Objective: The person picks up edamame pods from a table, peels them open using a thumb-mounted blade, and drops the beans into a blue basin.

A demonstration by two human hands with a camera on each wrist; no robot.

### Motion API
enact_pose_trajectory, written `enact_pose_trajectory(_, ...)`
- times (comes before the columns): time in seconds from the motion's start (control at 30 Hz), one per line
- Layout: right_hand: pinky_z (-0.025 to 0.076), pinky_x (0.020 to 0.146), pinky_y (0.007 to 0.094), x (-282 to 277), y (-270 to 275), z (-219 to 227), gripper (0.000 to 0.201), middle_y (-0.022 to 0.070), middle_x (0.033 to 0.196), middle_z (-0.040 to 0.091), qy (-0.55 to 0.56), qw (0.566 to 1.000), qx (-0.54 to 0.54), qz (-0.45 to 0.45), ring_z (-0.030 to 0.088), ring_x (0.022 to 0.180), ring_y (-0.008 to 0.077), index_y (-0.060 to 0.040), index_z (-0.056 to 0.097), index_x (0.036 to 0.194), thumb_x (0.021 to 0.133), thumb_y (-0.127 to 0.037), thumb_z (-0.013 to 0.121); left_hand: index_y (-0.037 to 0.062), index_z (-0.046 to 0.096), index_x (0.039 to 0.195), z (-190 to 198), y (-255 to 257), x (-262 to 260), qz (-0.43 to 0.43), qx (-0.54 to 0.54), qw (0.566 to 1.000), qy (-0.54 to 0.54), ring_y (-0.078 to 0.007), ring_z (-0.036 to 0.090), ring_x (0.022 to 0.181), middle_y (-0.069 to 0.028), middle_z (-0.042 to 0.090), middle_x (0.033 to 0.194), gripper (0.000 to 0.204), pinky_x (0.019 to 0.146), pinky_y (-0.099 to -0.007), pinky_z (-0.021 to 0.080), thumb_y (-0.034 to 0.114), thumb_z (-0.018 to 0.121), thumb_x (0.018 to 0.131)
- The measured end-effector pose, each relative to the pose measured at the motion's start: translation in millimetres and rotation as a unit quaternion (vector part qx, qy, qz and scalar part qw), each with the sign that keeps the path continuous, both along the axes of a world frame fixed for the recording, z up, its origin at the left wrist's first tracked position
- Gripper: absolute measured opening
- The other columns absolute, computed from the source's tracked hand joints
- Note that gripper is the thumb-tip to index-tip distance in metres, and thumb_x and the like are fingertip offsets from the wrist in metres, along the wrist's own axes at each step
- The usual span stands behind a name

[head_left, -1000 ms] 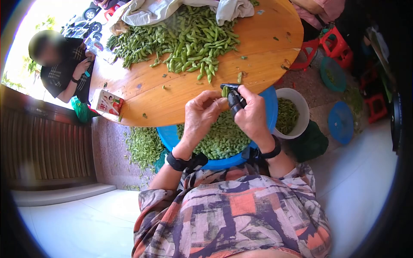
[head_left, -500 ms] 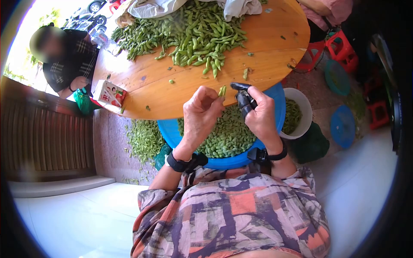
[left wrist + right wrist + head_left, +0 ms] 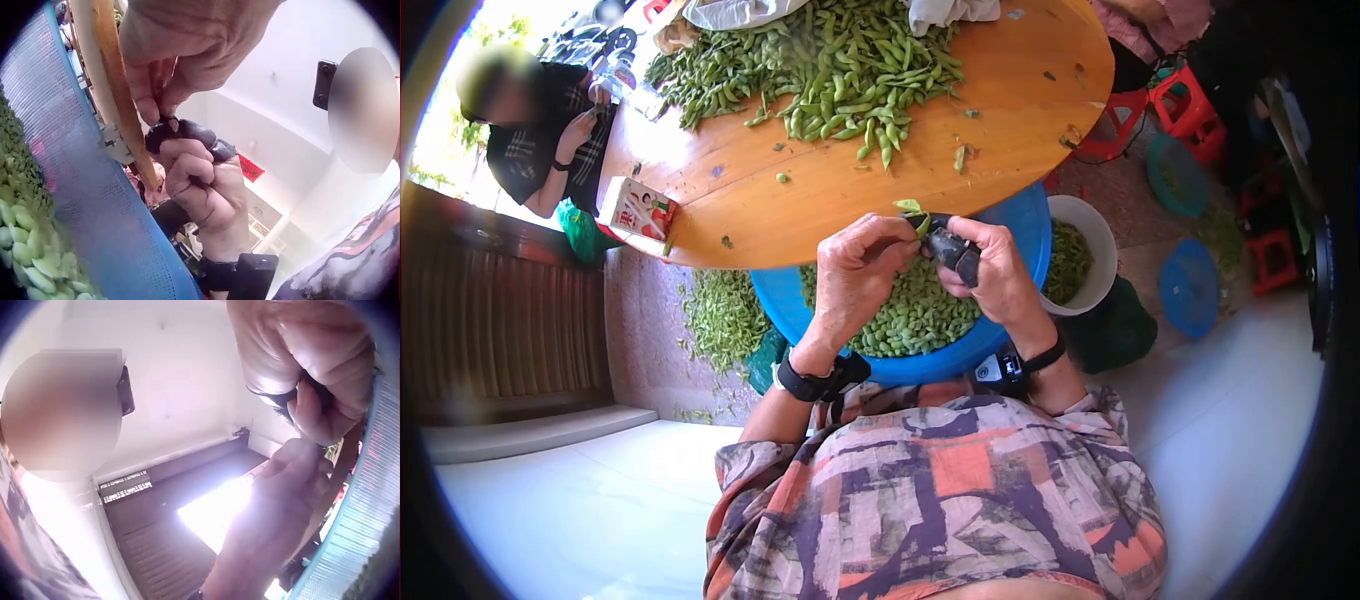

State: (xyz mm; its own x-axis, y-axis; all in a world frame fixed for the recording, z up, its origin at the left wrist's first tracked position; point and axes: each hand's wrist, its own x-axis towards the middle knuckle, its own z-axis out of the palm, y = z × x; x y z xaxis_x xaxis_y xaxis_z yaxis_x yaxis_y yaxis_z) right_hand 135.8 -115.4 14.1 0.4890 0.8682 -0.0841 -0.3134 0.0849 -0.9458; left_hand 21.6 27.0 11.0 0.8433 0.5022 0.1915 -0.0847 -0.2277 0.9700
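Observation:
Above the blue basin, both hands meet at a green soybean pod. My left hand pinches it between thumb and fingertips. My right hand, its thumb and forefinger wrapped in black coverings, grips the same pod from the other side. In the left wrist view, the left fingertips press right at the black-wrapped fingers, which hide most of the pod. Shelled green beans fill the basin below.
A heap of pods covers the far part of the wooden table. A red-and-white carton stands at its left edge. Right of the basin is a white bucket of pods. Empty husks lie on the floor. Another person sits left.
The hands were together, moved apart with the left holding a pod piece, and are together again at a pod. The person at left has raised their hands.

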Motion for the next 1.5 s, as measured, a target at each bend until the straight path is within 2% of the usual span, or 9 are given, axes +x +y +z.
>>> enact_pose_trajectory(0.33,0.035,0.045,0.0194,-6,-5,1,0.025,-0.0031,0.061,0.052,-0.062,0.998,0.005,-0.029,0.044,0.052,0.0024,0.0024,0.064,0.097,0.086,-0.003,0.041,0.0012,0.061,0.086,-3,-7,-3,-0.019,-0.185,0.982,-0.002,-0.0106,0.061,0.066,-0.0047,0.064,0.075,0.011,0.056,-0.0223,0.047,-0.008,0.065,0.082)
enact_pose_trajectory(0.53,0.033,0.045,0.0183,-8,-4,1,0.025,-0.002,0.062,0.051,0.102,0.992,0.065,0.033,0.042,0.051,0.0025,0.0035,0.062,0.1,0.09,-0.008,0.041,0.0049,0.055,0.096,-11,-3,-10,-0.143,-0.537,0.827,-0.083,-0.0153,0.059,0.062,-0.0073,0.062,0.086,0.02,0.048,-0.0213,0.041,-0.004,0.066,0.083)
enact_pose_trajectory(0.6,0.034,0.046,0.0184,-9,-6,5,0.022,-0.0026,0.063,0.051,0.069,0.997,0.033,0.028,0.044,0.052,0.0027,0.0011,0.063,0.097,0.091,-0.007,0.044,0.0037,0.055,0.106,-12,-9,-10,-0.138,-0.524,0.836,-0.091,-0.0145,0.059,0.061,-0.008,0.062,0.091,0.025,0.047,-0.0207,0.041,-0.002,0.066,0.085)
enact_pose_trajectory(0.8,0.042,0.054,0.0267,-17,-12,9,0.016,0.0041,0.067,0.056,-0.152,0.985,-0.076,-0.008,0.055,0.059,0.0135,0.0004,0.063,0.093,0.08,0.003,0.055,-0.0019,0.057,0.115,-1,-16,-16,-0.037,-0.099,0.992,0.075,-0.0097,0.06,0.062,-0.0058,0.063,0.073,0.029,0.052,-0.0253,0.047,0.0,0.065,0.087)
enact_pose_trajectory(0.93,0.044,0.059,0.0322,-27,-7,1,0.018,0.0133,0.074,0.057,-0.343,0.933,-0.024,-0.109,0.056,0.065,0.027,0.0019,0.061,0.09,0.074,0.006,0.055,-0.0035,0.059,0.112,-6,-16,-14,0.007,0.236,0.972,0.002,-0.0129,0.062,0.063,-0.0121,0.063,0.075,0.023,0.054,-0.0266,0.048,-0.001,0.059,0.089)
enact_pose_trajectory(1.07,0.046,0.062,0.0398,-36,-2,-5,0.017,0.0182,0.079,0.053,-0.419,0.894,-0.055,-0.148,0.055,0.07,0.038,0.0016,0.058,0.09,0.074,0.005,0.054,-0.0014,0.059,0.122,-14,-24,-17,-0.006,-0.055,0.997,0.049,-0.0062,0.049,0.057,-0.0002,0.056,0.07,0.027,0.051,-0.0222,0.04,0.009,0.051,0.098)
enact_pose_trajectory(1.27,0.046,0.062,0.044,-44,1,-14,0.02,0.0185,0.08,0.05,-0.485,0.855,-0.045,-0.179,0.055,0.072,0.0402,0.0008,0.056,0.092,0.072,0.004,0.056,-0.0012,0.055,0.129,-27,-27,-24,-0.005,-0.2,0.98,0.019,-0.0041,0.041,0.061,0.0047,0.051,0.074,0.033,0.053,-0.0198,0.035,0.007,0.049,0.098)
enact_pose_trajectory(1.4,0.043,0.061,0.042,-28,-10,-13,0.02,0.0183,0.08,0.049,-0.453,0.879,-0.045,-0.139,0.052,0.07,0.0399,0.0019,0.055,0.089,0.07,0.005,0.054,-0.0009,0.054,0.129,-27,-23,-25,-0.039,-0.21,0.976,0.036,-0.005,0.052,0.067,0.0006,0.06,0.077,0.034,0.06,-0.021,0.042,0.004,0.05,0.095)
enact_pose_trajectory(1.5,0.039,0.059,0.0388,-6,-49,-2,0.014,0.0134,0.073,0.042,-0.481,0.844,-0.095,-0.218,0.047,0.066,0.0321,-0.0003,0.052,0.084,0.071,0.005,0.048,-0.0018,0.059,0.121,11,-13,-36,-0.102,0.107,0.973,0.175,-0.0126,0.067,0.09,-0.0098,0.072,0.087,0.033,0.079,-0.0271,0.052,-0.003,0.055,0.088)
